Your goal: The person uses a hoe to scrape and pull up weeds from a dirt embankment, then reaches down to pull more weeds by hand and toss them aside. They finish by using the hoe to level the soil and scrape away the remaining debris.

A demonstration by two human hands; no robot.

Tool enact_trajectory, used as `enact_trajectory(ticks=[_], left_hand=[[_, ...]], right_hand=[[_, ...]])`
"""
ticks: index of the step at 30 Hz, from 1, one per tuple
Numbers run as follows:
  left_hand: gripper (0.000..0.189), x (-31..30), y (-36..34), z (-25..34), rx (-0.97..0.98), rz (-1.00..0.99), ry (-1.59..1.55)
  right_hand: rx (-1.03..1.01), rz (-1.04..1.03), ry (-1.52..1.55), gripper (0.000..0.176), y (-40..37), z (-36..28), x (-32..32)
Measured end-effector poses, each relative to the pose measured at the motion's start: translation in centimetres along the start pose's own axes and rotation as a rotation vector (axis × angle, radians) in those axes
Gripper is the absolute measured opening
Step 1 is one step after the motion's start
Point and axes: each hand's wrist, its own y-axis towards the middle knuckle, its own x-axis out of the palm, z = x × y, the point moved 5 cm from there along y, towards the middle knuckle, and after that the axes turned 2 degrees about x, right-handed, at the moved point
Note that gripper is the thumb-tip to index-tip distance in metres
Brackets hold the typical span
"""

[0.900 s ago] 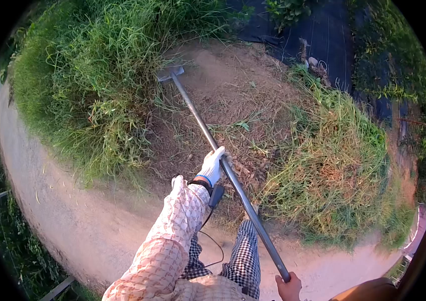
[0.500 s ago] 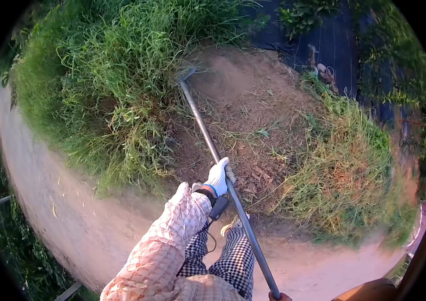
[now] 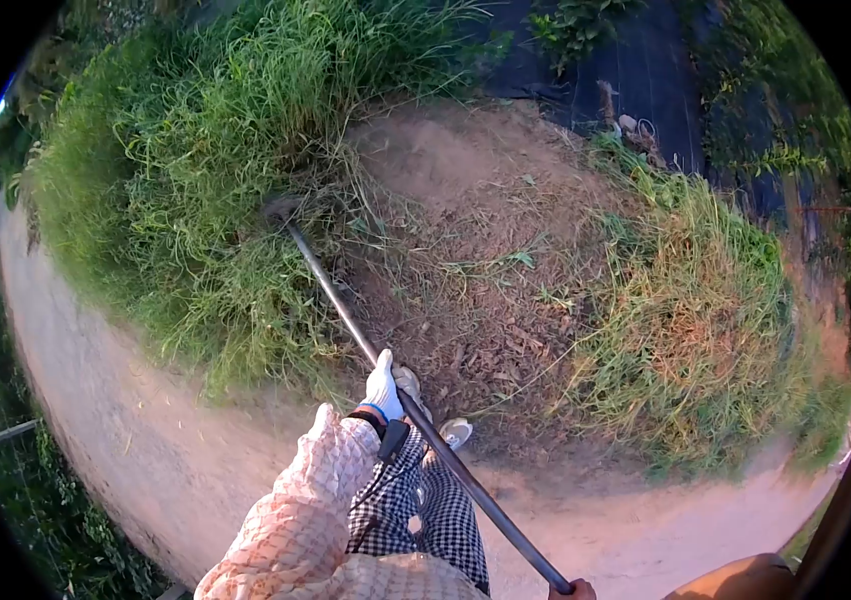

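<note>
Handle (image 3: 335, 300) smooth grey metal with a dull sheen, left hand (image 3: 387, 378) wrapped in white knit cloth, sleeve (image 3: 315, 500) soft patterned cloth, trousers (image 3: 430, 505) checked woven cloth, soil (image 3: 465, 270) dry, crumbly, littered with straw, path (image 3: 145, 420) packed matt dirt, sheet (image 3: 645, 80) black woven plastic, matt.

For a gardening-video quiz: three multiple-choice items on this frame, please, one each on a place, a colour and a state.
1. Where is the hoe head? A on the black sheet; B in the tall grass; C on the dirt path.
2. What colour is the glove on the left hand? A white; B red; C black.
3. How does the left hand meet the handle? A open above it; B off it; C closed round it.
B: its end is lost among green stalks. A: the glove shows white. C: the hand wraps the handle.
</note>
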Motion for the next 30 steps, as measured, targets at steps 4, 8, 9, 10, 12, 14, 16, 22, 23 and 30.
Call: enact_trajectory(ticks=[4,8,9,10,12,14,16,22,23,30], left_hand=[[0.027,2.2,0.5,-1.0,0.174,0.009,0.211],[0.021,7.8,-0.6,1.1,0.244,-0.073,0.273],[0.020,9.1,-0.4,2.0,0.300,-0.101,0.319],[0.020,10.5,-0.5,3.1,0.355,-0.130,0.366],[0.020,13.2,-1.2,4.4,0.283,-0.240,0.342],[0.020,15.2,-2.1,5.4,0.199,-0.286,0.237],[0.019,16.2,-1.0,6.8,0.218,-0.338,0.253],[0.023,10.1,5.6,8.0,0.262,-0.072,0.389],[0.024,8.7,5.4,7.3,0.249,-0.033,0.371],[0.024,11.2,2.4,10.3,0.327,0.025,0.534]], right_hand=[[-0.090,0.131,-0.096,0.026,1.1,4.8,5.5],[0.027,0.040,0.134,0.031,0.8,-0.9,1.9],[0.076,-0.006,0.217,0.032,0.9,-2.8,0.9],[0.037,-0.046,0.263,0.031,1.4,-4.3,0.8],[-0.037,-0.132,0.349,0.031,2.1,-6.9,1.0],[-0.074,-0.244,0.483,0.031,3.1,-10.1,2.0],[-0.109,-0.341,0.668,0.030,3.9,-14.6,1.1],[-0.075,-0.587,0.662,0.031,3.6,-20.4,-2.0],[-0.069,-0.563,0.652,0.033,2.8,-19.3,-0.4],[-0.086,-0.481,0.569,0.058,1.7,-22.1,-0.7]])
